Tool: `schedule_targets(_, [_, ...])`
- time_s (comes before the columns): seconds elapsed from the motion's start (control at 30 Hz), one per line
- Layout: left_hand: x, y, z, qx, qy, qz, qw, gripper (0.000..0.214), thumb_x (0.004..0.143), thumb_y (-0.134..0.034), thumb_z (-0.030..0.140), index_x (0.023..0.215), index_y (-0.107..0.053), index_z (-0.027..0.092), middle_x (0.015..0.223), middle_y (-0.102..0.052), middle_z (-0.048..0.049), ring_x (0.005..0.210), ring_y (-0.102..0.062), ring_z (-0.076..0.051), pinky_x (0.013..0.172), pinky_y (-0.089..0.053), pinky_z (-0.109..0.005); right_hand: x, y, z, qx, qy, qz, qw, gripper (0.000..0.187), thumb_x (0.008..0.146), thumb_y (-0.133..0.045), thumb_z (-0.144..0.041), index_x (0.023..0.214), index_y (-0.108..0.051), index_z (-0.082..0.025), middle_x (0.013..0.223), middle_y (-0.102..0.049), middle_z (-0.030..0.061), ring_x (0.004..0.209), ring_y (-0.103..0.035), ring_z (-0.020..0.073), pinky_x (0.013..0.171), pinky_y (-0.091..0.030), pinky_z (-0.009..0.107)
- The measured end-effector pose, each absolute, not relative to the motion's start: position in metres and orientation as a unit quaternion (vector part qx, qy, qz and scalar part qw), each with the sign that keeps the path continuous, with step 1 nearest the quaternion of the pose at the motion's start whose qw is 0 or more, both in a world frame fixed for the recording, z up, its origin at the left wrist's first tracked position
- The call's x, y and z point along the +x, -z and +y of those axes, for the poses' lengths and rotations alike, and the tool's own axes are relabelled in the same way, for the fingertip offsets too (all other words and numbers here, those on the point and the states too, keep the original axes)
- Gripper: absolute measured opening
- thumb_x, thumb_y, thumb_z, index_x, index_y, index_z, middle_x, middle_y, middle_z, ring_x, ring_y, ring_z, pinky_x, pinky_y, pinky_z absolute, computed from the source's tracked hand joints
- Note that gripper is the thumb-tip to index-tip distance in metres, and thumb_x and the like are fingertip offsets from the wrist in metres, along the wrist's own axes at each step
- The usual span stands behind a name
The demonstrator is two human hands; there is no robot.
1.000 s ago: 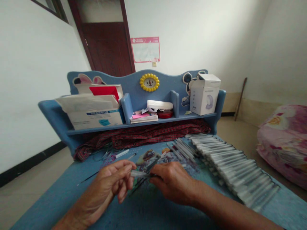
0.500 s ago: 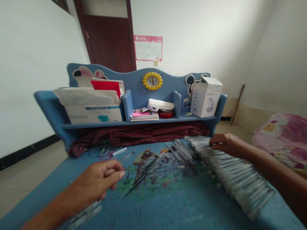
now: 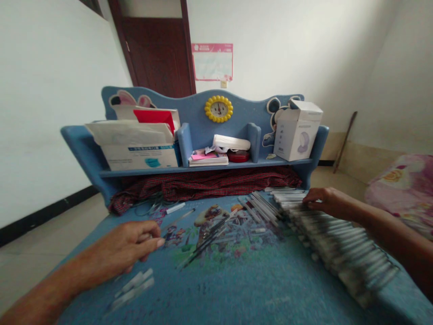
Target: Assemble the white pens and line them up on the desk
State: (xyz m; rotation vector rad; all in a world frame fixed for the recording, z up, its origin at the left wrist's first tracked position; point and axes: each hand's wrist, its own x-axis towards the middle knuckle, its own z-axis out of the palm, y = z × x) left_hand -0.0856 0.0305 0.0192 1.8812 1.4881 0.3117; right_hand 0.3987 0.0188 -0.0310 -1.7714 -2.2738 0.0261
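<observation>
My left hand (image 3: 138,243) is above the left part of the blue table, its fingers curled and its thumb stretched alongside them. Whatever it may hold does not show. Below it lie several white pen caps (image 3: 135,285), blurred. My right hand (image 3: 323,201) rests at the far end of a long pile of pale pens (image 3: 338,239), fingers bent down onto it; its fingertips are partly hidden. Thin dark pen refills (image 3: 209,239) lie mid-table, pointing away to the right. Several clear pen barrels (image 3: 260,207) lie loose beside the pile.
A blue shelf (image 3: 216,169) stands along the table's back, bearing a mask box (image 3: 142,155), booklets (image 3: 208,160) and a white carton (image 3: 299,133). Under it bunches a red checked cloth (image 3: 209,183). A white stick-like piece (image 3: 176,208) lies near the cloth.
My left hand has drawn back a little to the left, away from the refills. My right hand stays at the far end of the pile. The whole view has shifted slightly.
</observation>
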Motion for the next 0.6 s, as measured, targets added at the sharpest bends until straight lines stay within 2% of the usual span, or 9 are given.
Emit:
schedule_targets(0.17, [-0.094, -0.022, 0.032, 0.724, -0.112, 0.585, 0.349, 0.025, 0.071, -0.054, 0.041, 0.075, -0.06, 0.017, 0.053, -0.05, 0.0057, 0.048, -0.044, -0.01, 0.042, -0.032, -0.015, 0.405, 0.033, 0.027, -0.597, -0.027, -0.795, 0.106, 0.026, 0.076, -0.048, -0.025, 0.091, -0.069, -0.02, 0.093, -0.067, 0.0068, 0.085, -0.061, 0.0214, 0.076, -0.045, 0.03])
schedule_targets(0.33, [-0.097, -0.023, 0.029, 0.726, -0.134, 0.588, 0.33, 0.025, 0.07, -0.055, 0.041, 0.073, -0.06, 0.017, 0.052, -0.051, 0.0053, 0.048, -0.046, -0.011, 0.042, -0.033, -0.015, 0.399, 0.027, 0.025, -0.606, -0.045, -0.788, 0.097, 0.023, 0.072, -0.048, -0.021, 0.081, -0.069, -0.02, 0.083, -0.068, 0.0054, 0.076, -0.061, 0.0204, 0.069, -0.045, 0.029])
schedule_targets(0.6, [-0.101, -0.024, 0.027, 0.739, -0.104, 0.578, 0.33, 0.025, 0.074, -0.051, 0.039, 0.076, -0.059, 0.015, 0.054, -0.052, 0.0059, 0.05, -0.048, -0.01, 0.043, -0.034, -0.014, 0.391, 0.025, 0.021, -0.622, -0.039, -0.77, 0.14, 0.027, 0.075, -0.047, -0.032, 0.083, -0.068, -0.017, 0.083, -0.068, 0.007, 0.074, -0.062, 0.0215, 0.068, -0.045, 0.03])
